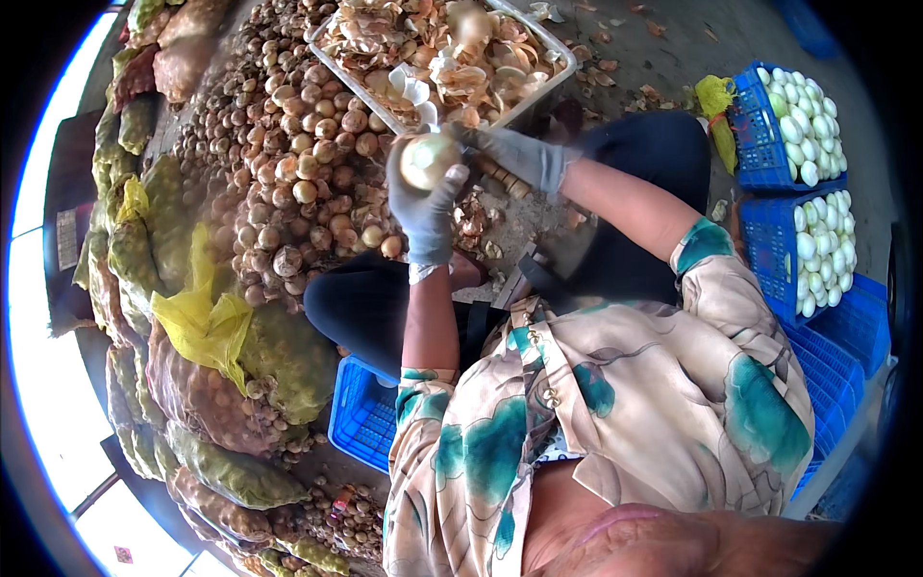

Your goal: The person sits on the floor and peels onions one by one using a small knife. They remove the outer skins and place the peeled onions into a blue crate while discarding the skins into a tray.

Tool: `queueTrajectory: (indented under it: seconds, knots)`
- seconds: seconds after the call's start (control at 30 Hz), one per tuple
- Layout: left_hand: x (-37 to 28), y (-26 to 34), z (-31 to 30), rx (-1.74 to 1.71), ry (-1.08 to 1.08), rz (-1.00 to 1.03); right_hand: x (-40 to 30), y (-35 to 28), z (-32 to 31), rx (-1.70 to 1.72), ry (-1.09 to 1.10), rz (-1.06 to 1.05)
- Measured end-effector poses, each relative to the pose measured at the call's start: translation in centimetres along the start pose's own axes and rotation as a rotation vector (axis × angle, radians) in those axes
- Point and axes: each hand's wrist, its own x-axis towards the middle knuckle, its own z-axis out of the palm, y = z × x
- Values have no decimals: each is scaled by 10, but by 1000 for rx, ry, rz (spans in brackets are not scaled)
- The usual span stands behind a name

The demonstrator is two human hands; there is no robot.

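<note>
A peeled, pale onion [430,160] rests in my left hand [425,205], whose grey-gloved fingers and thumb wrap around it. Close beside it, my right hand [520,155], also in a grey glove, is closed around a tool with a brown, ridged handle [505,177]; its working end is hidden or blurred at the onion. Just beyond both hands stands a white plastic tub [555,79] heaped with dry onion skins [461,76]. Unpeeled onions [306,166] lie in a large pile to the left of my left hand.
Blue plastic crates [768,252] of peeled onions [822,249] stand at the right, near other blue crates [829,368]. Filled mesh sacks [231,461] line the left side, with a yellow mesh bag [205,317] on top. A blue basket [364,415] sits by my left knee.
</note>
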Motion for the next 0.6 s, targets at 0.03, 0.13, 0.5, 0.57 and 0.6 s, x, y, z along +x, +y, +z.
queueTrajectory:
  seconds: [0.03,0.13,0.5,0.57,0.6]
  knots:
    - [1,-8,3,59,-37,22,18,17,3,253,-47,-100]
    - [-8,-8,1,194,-99,-47,22,14,-20,236,137,-152]
    - [-13,-67,-18,-268,121,-377,46,29,-35,-763,571,-179]
    - [-12,-82,-30,-231,176,-334,43,25,-42,-828,521,-156]
    - [-10,-74,-28,-209,179,-390,36,20,-37,-863,533,-182]
